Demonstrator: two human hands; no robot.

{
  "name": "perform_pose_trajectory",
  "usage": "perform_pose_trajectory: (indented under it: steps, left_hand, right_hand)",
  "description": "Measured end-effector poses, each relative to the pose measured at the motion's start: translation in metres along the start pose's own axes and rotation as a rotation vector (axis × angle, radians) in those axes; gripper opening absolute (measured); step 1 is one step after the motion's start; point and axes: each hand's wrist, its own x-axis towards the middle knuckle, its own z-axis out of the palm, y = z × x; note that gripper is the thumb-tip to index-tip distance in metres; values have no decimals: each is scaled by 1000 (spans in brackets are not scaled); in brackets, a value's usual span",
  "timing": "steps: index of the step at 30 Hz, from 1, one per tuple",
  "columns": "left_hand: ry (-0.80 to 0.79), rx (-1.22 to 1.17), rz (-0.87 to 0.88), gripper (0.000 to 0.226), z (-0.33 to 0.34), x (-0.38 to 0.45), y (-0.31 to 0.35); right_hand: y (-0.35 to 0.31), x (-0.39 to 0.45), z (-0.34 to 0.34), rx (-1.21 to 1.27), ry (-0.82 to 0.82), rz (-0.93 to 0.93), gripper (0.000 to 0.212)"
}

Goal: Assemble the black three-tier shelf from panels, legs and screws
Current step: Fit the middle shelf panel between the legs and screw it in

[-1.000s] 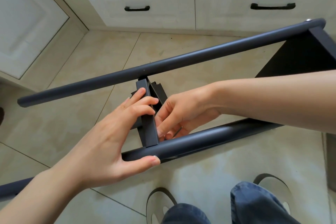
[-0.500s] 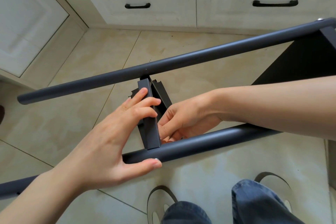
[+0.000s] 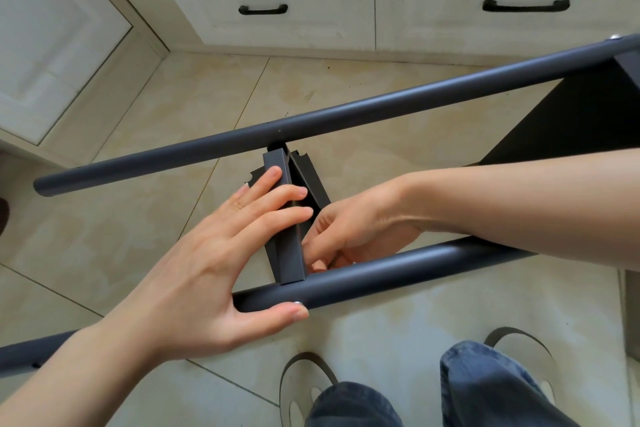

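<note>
Two dark round legs run slantwise across the view, the far leg (image 3: 381, 111) above and the near leg (image 3: 398, 276) below. A black shelf panel (image 3: 289, 256) stands edge-on between them. My left hand (image 3: 214, 260) grips it: fingers flat on the panel's left face, thumb hooked under the near leg. My right hand (image 3: 353, 229) reaches in from the right, fingertips pinched at the joint of panel and near leg; whatever they hold is hidden. Another black panel (image 3: 581, 114) is fixed at the far right end.
White cabinet drawers with black handles (image 3: 263, 9) line the back, and a cabinet door stands at the left. Beige tiled floor (image 3: 138, 218) lies below. My jeans-clad legs and slippers (image 3: 304, 388) are at the bottom edge.
The frame has shifted slightly in view and my left fingers have spread a little higher on the panel. Both hands stay at the same joint.
</note>
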Motion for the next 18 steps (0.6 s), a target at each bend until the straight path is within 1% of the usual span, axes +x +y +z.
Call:
perform_pose_trajectory:
  steps: [3, 4, 6, 9, 12, 13, 16, 18]
  left_hand:
    - [5, -6, 4, 72, 0, 0, 0]
    - [7, -8, 5, 71, 1, -1, 0]
    - [9, -9, 6, 71, 2, -2, 0]
    - [14, -7, 8, 70, 2, -2, 0]
    - [11, -12, 10, 70, 2, -2, 1]
    - [10, -14, 8, 70, 2, -2, 0]
    - [7, -14, 6, 70, 3, -2, 1]
    - [8, -9, 8, 70, 2, -2, 0]
  right_hand:
    - [0, 0, -1, 24, -2, -31, 16]
    - [-1, -1, -2, 41, -10, -29, 15]
    - [-1, -4, -6, 81, -41, -9, 19]
    - [0, -7, -8, 70, -70, -5, 28]
    - [2, -3, -5, 32, -19, 2, 36]
    - [2, -2, -3, 20, -4, 1, 35]
    - [2, 1, 0, 21, 4, -16, 19]
    - [2, -1, -2, 46, -9, -19, 19]
